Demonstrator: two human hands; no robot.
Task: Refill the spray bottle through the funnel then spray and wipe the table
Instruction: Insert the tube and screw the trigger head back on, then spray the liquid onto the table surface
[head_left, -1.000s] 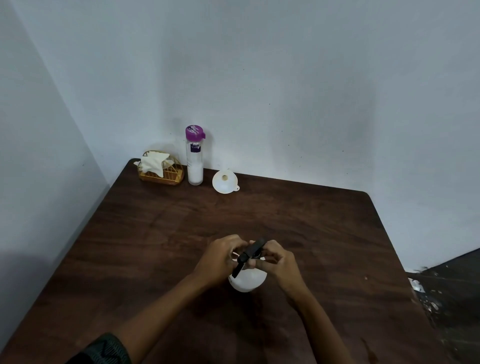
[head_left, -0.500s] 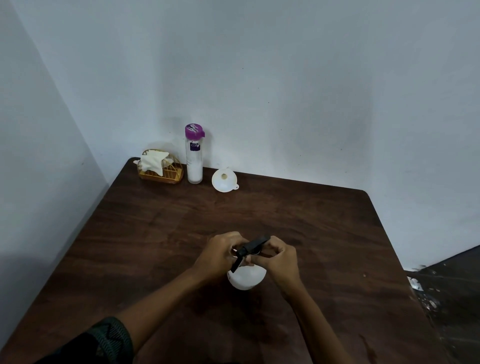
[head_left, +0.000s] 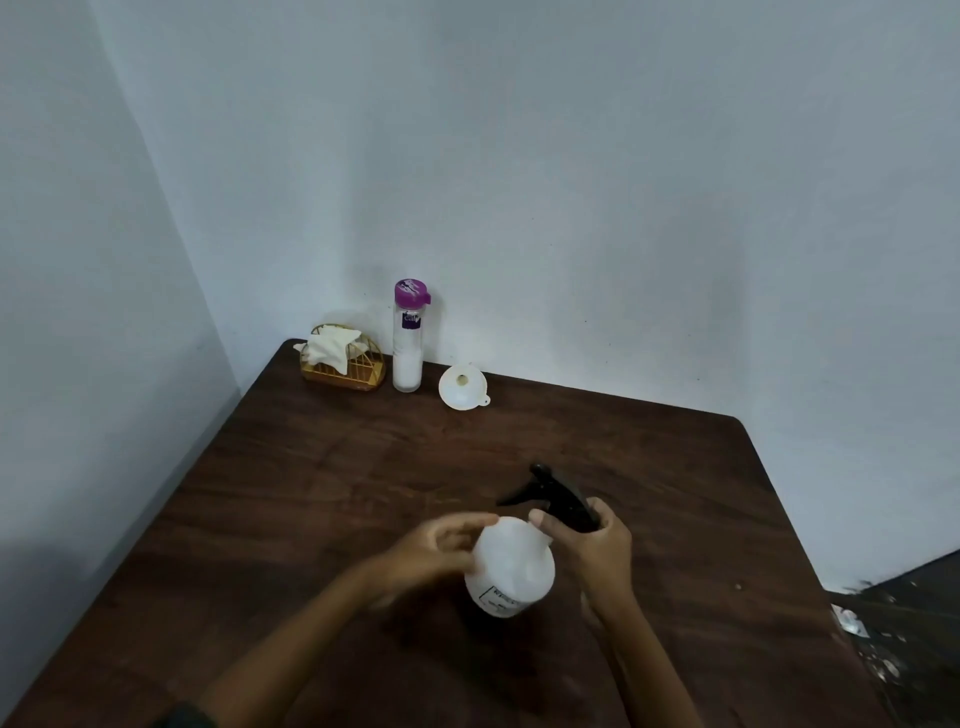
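A white spray bottle (head_left: 511, 569) stands on the dark wooden table (head_left: 363, 478) near its middle. My left hand (head_left: 434, 553) touches the bottle's left side, blurred, fingers curled against it. My right hand (head_left: 589, 551) grips the black trigger head (head_left: 553, 496), which sits off the bottle's neck, up and to the right. A white funnel (head_left: 462, 387) lies at the back of the table. A tall clear bottle with a purple cap (head_left: 408, 338), part full of white liquid, stands left of the funnel. White cloth (head_left: 330, 347) rests in a gold wire holder (head_left: 358, 371).
The table stands in a corner, with walls along its left and back edges. Its right edge drops to a dark floor with debris (head_left: 883, 639).
The black trigger head has come off the bottle and moved up and right in my right hand. My left hand shifted onto the bottle's side.
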